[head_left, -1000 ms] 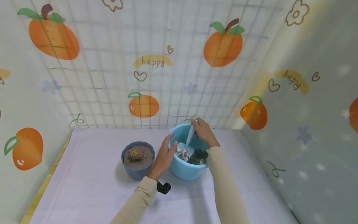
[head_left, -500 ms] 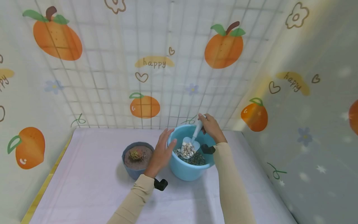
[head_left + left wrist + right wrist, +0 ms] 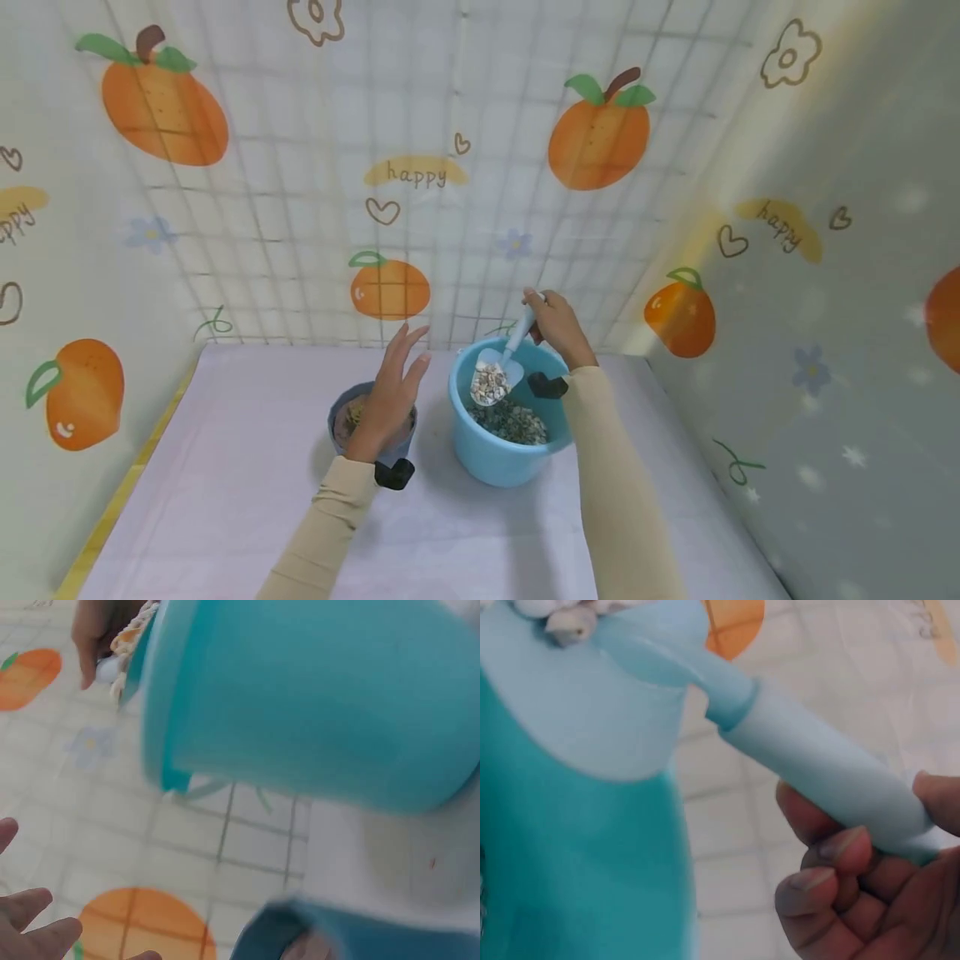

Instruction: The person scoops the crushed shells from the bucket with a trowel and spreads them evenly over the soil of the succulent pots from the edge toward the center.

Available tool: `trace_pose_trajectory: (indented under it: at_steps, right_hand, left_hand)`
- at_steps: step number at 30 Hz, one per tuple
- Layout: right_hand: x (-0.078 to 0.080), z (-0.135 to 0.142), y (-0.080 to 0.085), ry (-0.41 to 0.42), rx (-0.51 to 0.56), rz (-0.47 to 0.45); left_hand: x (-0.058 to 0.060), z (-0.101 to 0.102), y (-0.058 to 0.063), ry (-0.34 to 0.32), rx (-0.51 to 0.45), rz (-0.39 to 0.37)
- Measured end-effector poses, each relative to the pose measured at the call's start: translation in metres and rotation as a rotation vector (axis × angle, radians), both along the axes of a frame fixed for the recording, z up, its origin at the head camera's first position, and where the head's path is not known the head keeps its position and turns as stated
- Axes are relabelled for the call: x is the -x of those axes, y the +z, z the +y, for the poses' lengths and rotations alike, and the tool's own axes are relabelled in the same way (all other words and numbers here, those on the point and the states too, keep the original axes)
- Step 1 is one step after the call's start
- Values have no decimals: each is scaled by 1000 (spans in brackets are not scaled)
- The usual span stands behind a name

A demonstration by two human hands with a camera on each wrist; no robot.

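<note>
Backdrop [image 3: 480, 225] reads "happy"; your left hand [image 3: 387, 402], fingers spread, has moved from bucket [image 3: 497, 458] toward flowerpot [image 3: 401, 447]; your right hand [image 3: 560, 327] grips a trowel [image 3: 516, 337].

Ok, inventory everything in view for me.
tabletop: 1, pale lavender, centre
edge strip: 1, yellow, left
sheeting: count unclear, white, printed, back and sides
grid: 1, grey, behind sheeting
pot: 1, blue, left on tabletop
soil: 1, brown, in pot
plant: 1, yellowish, in pot, mostly hidden
bucket: 1, light blue, right of pot
gravel: many, greyish, in bucket
scoop: 1, light blue, over bucket
chips: many, whitish, on scoop
sleeves: 2, beige, forearms
wrist pieces: 2, black, wrists
left hand: 1, hiding part of pot
right hand: 1, gripping scoop
</note>
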State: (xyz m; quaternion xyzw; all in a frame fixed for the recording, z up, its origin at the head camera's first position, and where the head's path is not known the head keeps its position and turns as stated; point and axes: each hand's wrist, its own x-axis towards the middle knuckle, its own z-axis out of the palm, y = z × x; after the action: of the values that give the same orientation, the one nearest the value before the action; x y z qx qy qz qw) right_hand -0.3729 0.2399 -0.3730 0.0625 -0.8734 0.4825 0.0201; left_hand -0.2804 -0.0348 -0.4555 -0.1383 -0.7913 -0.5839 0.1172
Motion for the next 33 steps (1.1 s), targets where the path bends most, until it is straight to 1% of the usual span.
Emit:
trace_pose_trajectory:
  at_steps: [5, 8, 11, 14, 18, 23, 27, 33]
  right_hand:
    - [-1, -18, 4, 15, 7, -15]
    - [0, -31, 4, 31, 17, -16]
    - [1, -47, -1, 43, 42, -11]
    - [0, -63, -11, 56, 73, -31]
    - [0, -79, -26, 60, 110, -72]
    - [0, -91, -41, 54, 105, -94]
    - [-2, -100, -45, 68, 110, -94]
    - [-3, -110, -47, 76, 105, -73]
  left_hand:
    - [1, -16, 0, 5, 3, -1]
    - [1, -26, -3, 13, 6, -2]
    - [-1, -40, -7, 33, 16, -18]
    - [-4, -58, -14, 70, 29, -40]
    - [-9, -79, -26, 107, 58, -63]
    - [-12, -94, -44, 131, 84, -98]
    - [-14, -98, -58, 144, 88, -140]
    - [-13, -101, -76, 153, 95, -191]
